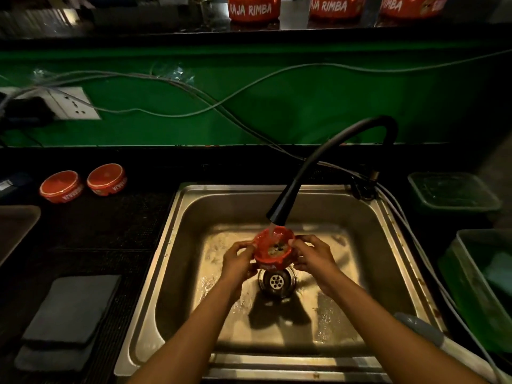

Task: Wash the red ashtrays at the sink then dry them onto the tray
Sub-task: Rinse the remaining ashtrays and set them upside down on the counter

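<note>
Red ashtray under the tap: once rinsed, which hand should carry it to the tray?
Probably the left hand. Both hands grip the red round ashtray under the black faucet, but the brown tray lies on the left counter, away from the right hand.

Grey folded cloths (pixel 69 318) on dark tabletop (pixel 116 231), far left of the fingers. Wall socket (pixel 74 103) and grey cables (pixel 221 87) on green wall (pixel 304 112), beyond the fingers. Clear plastic container (pixel 454 194) and green tub (pixel 482 286) well to the right.
</note>
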